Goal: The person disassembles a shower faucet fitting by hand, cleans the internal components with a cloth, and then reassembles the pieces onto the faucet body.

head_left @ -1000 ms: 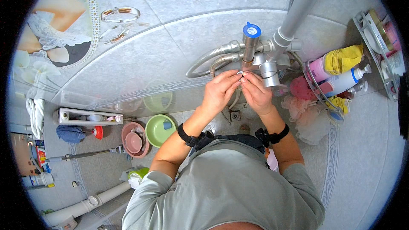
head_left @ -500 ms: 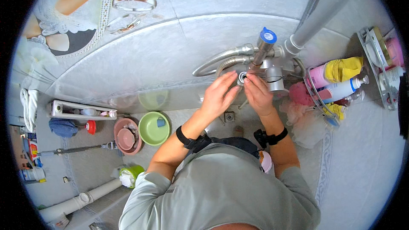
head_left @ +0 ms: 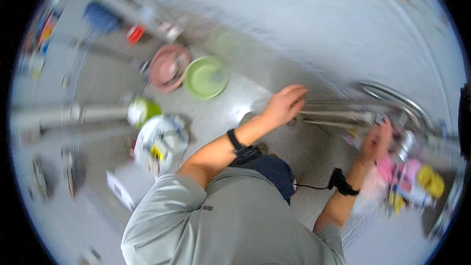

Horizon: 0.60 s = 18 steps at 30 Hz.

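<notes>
The picture is smeared by motion. My left hand [head_left: 284,105] reaches out with fingers apart, its tips at the near end of two pale horizontal pipes [head_left: 336,116], holding nothing that I can make out. My right hand [head_left: 375,141] is raised against the metal tap body [head_left: 405,140], under the curved chrome spout [head_left: 392,97]; blur hides whether its fingers grip the tap. Both wrists carry black bands. My grey shirt fills the bottom of the view.
A green basin [head_left: 206,76] and a pink basin [head_left: 169,67] lie on the floor at upper left. Nearer are a green-capped container [head_left: 143,110], a white jug [head_left: 159,140] and a white box [head_left: 120,189]. Pink and yellow bottles [head_left: 417,181] sit in a rack at right.
The view has swung and tilted sharply, so the tap now sits at the right. My left hand has come off the tap fitting and moved left along the pipes; my right hand stays there.
</notes>
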Each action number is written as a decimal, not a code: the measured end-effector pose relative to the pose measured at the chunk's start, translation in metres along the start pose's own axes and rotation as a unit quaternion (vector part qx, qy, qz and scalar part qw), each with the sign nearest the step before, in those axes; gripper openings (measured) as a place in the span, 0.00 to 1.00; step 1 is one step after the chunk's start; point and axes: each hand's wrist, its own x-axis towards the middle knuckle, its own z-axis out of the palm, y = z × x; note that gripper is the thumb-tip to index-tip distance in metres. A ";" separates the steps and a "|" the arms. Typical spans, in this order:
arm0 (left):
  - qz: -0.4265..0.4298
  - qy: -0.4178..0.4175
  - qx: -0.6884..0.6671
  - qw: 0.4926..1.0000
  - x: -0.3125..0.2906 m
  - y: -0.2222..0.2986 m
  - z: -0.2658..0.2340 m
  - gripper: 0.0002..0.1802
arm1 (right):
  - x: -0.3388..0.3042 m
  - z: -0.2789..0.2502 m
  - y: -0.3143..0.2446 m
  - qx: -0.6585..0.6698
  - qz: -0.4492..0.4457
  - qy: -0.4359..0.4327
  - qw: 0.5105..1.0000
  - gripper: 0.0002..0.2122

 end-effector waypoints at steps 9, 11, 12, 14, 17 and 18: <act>-0.449 0.216 0.195 0.845 -0.231 -0.159 -0.102 0.16 | 0.023 0.026 0.024 0.089 -0.014 0.101 0.991 0.11; -0.528 0.217 0.241 0.785 -0.299 -0.204 -0.128 0.17 | 0.026 0.022 0.025 0.021 -0.051 0.096 0.994 0.10; -0.566 0.218 0.249 0.755 -0.327 -0.218 -0.141 0.17 | 0.024 0.022 0.025 0.027 -0.032 0.102 0.994 0.10; -0.646 0.230 0.246 0.685 -0.400 -0.245 -0.161 0.15 | 0.023 0.024 0.033 0.037 -0.002 0.109 0.993 0.11; -0.720 0.284 0.264 0.575 -0.492 -0.281 -0.191 0.13 | 0.032 0.022 0.043 -0.053 0.008 0.088 0.995 0.11; -0.745 0.269 0.269 0.548 -0.501 -0.283 -0.205 0.12 | 0.029 0.014 0.053 -0.039 0.004 0.098 0.994 0.11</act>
